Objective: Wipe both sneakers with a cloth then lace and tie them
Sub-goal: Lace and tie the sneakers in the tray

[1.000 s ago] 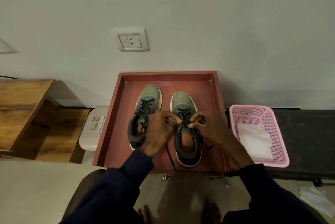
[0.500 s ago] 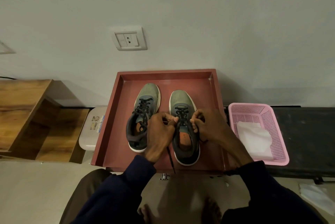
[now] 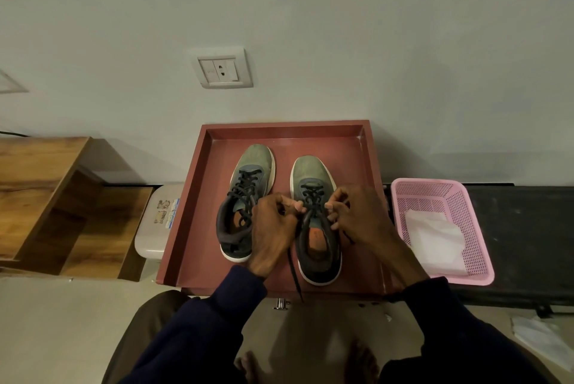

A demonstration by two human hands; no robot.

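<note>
A loose end of the lace (image 3: 295, 275) trails below the grip while the left hand (image 3: 273, 228) and right hand (image 3: 360, 219) each pinch it over the sneaker (image 3: 313, 175) in the tray (image 3: 279, 126), so tying seems in hand and a snug pull likely comes next, though fingers hide the knot.

A red tray (image 3: 192, 228) with raised walls carries two sneakers side by side, toes toward the wall. The left sneaker (image 3: 253, 163) sits slightly farther back than the right sneaker (image 3: 310, 172), and the two are apart. A dark lace (image 3: 294, 275) from the right sneaker trails across the tray floor and over its near rim. Just right of the tray, a black tabletop (image 3: 528, 244) bears a pink basket (image 3: 483, 259), and a white cloth (image 3: 435, 237) lies inside it.
</note>
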